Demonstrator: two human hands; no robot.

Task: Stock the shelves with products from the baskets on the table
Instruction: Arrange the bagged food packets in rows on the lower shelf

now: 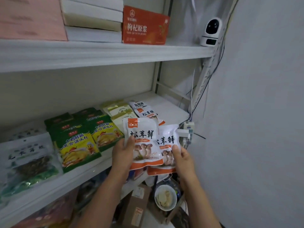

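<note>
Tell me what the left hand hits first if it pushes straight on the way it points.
The left hand grips a mushroom pouch, which leads. Straight on, it would likely meet the matching pouches lying on the middle shelf, maybe brushing the pale yellow packets beside them; depth is unclear.

Left forearm (102,195) and right forearm (197,199) are bare. They enter from the lower edge of view, both angled in toward the front pouch (141,140).

Left grip (122,152) is at that pouch's left edge, holding it. The thumb lies flat across its face; the other fingers are hidden behind.

Right grip (181,159), just right of the front pouch, holds the rear pouch (169,139), which is tucked partly behind the front one. The thumb presses on the printed face, with the fingers out of sight behind.

The grips are apart, not touching.
</note>
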